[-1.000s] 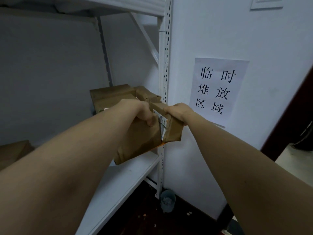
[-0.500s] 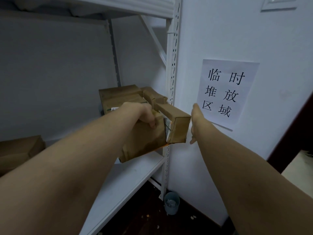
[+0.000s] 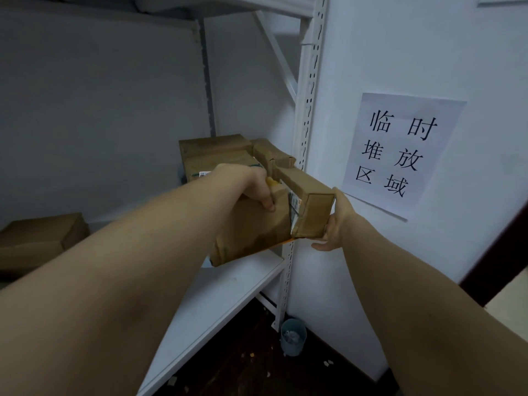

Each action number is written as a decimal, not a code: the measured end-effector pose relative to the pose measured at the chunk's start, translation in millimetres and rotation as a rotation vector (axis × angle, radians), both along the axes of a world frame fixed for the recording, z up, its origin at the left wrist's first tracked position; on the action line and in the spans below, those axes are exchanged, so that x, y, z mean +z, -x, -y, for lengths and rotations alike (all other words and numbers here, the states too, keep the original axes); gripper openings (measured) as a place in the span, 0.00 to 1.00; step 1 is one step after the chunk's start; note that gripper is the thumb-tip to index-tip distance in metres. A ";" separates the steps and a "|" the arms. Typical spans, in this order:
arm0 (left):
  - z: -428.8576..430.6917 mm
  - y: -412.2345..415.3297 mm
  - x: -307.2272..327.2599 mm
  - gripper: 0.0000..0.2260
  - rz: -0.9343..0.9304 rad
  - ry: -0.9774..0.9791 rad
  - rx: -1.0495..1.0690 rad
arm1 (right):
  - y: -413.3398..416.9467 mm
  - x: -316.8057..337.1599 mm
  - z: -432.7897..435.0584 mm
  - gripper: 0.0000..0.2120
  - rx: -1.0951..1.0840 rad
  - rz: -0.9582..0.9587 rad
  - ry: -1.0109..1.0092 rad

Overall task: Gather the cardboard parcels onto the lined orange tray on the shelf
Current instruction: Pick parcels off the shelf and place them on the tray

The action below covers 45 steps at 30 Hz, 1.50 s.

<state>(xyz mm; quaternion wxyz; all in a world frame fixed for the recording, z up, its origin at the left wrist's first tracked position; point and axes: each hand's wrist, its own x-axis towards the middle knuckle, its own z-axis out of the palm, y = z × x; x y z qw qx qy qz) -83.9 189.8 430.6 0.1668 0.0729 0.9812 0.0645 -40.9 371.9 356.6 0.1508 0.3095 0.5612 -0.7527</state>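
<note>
My left hand (image 3: 257,187) grips the top edge of a brown cardboard parcel (image 3: 251,232) at the right end of the white shelf (image 3: 228,287). A narrow long parcel (image 3: 311,201) lies against it on the right, its end sticking out past the shelf post. My right hand (image 3: 334,224) touches that end with straight fingers. Only a thin orange edge of the tray (image 3: 285,241) shows under the parcels. More parcels (image 3: 217,155) are stacked behind. Another parcel (image 3: 40,238) lies on the shelf at the far left.
The white perforated shelf post (image 3: 303,132) stands right beside the parcels. A paper sign (image 3: 400,155) hangs on the white wall. A small grey bin (image 3: 293,340) stands on the dark floor below. An upper shelf (image 3: 257,4) runs overhead.
My right hand let go of the narrow parcel, drew back to the right, and now touches its end with flat fingers. My left hand stays on the big parcel.
</note>
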 end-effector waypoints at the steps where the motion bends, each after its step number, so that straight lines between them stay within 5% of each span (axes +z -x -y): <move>1: 0.1 0.9 0.4 0.42 0.002 0.003 -0.003 | -1.0 2.8 2.6 0.35 -0.007 -0.015 -0.032; 14: 28.0 9.6 10.1 0.41 0.033 0.141 -0.004 | 8.3 6.6 34.1 0.20 0.028 -0.008 -0.021; 20: 42.2 -1.5 18.0 0.41 0.049 -0.144 0.074 | 7.0 -1.1 38.8 0.18 -0.015 0.018 -0.047; 24: 54.5 -7.7 12.1 0.43 0.037 -0.100 0.090 | 0.1 2.4 45.8 0.16 -0.013 0.008 -0.037; 29: 62.6 -18.6 5.8 0.37 -0.025 -0.101 0.071 | -9.3 2.3 55.1 0.16 0.046 0.004 -0.072; 45: 99.9 -67.3 1.0 0.38 -0.068 -0.142 0.064 | -54.4 2.2 94.8 0.18 0.009 -0.054 -0.068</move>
